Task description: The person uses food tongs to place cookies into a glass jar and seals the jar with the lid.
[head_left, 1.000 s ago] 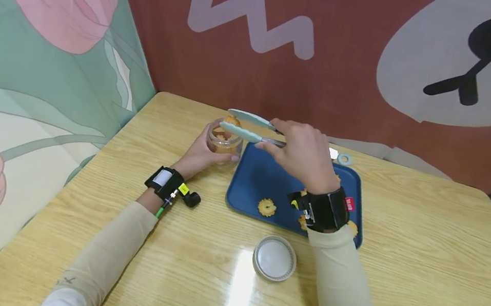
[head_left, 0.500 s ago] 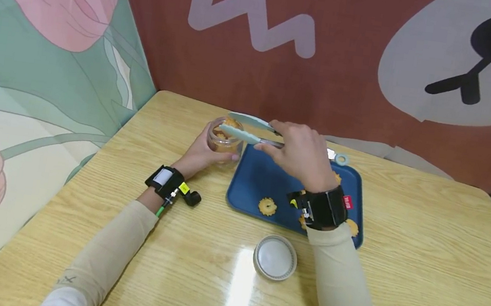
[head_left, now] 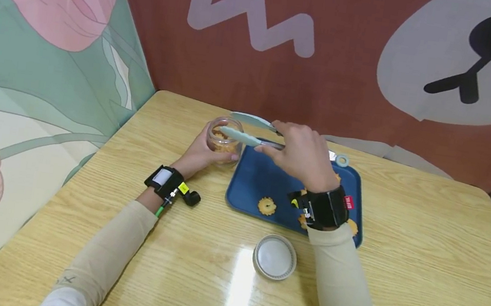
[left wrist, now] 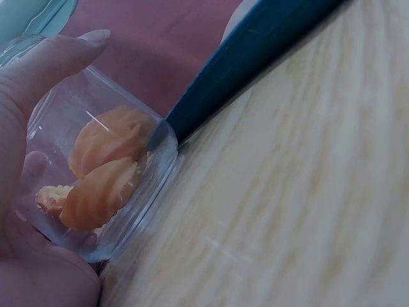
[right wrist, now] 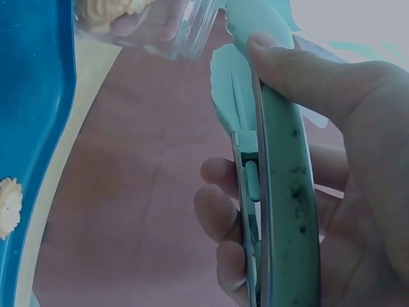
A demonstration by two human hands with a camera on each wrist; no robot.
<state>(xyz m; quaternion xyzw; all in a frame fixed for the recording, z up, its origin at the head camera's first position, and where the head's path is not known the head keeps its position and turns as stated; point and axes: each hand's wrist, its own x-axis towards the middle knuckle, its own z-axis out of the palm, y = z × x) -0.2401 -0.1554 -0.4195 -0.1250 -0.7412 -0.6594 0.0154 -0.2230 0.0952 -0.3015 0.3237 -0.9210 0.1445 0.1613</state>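
My left hand (head_left: 205,154) holds a clear jar (head_left: 225,146) near the table's back edge, with thumb and fingers around its side. Several ridged cookies (left wrist: 105,192) lie in the jar in the left wrist view. My right hand (head_left: 304,155) grips light-blue-tipped tongs (head_left: 244,137), fingers on one arm and thumb on the other in the right wrist view. The tong tips are spread apart over the jar's mouth, and no cookie shows between them. Beside the jar is a blue tray (head_left: 257,175) with several cookies, among them a round one (head_left: 267,206); my right forearm partly hides it.
A round, pale lid (head_left: 275,257) lies on the wooden table (head_left: 193,270) in front of the tray. The tongs' ring end (head_left: 342,160) sticks out beyond my right hand. Behind the table hangs a printed brown cloth (head_left: 255,82).
One second ago a cookie was between the tong tips over the jar. It has dropped into the jar, and the tips are now apart without it. My left hand has stayed in place.
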